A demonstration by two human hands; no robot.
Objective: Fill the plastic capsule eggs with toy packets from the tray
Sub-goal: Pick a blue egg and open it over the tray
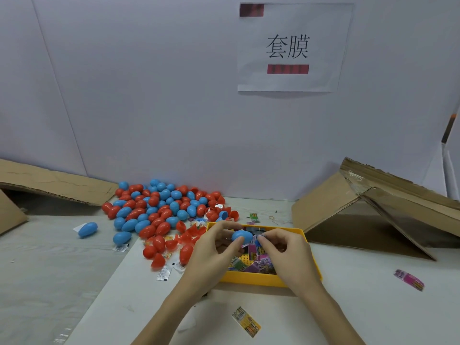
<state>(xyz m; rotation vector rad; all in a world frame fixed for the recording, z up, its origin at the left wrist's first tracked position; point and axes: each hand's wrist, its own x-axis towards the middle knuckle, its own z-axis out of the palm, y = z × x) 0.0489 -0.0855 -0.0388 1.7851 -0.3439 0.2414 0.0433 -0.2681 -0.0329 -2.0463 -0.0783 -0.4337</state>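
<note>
White table [348,307] surface; left hand [214,247] grasps blue capsule egg [242,236]; right hand [286,250] pinches toy packet [256,239] at its opening, above yellow tray [249,279].

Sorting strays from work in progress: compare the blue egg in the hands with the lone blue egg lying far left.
The held egg is gripped by the left hand over the yellow tray; the lone egg lies untouched on the table. The right hand works at the held egg's end. Both are blue and closed-looking.
</note>
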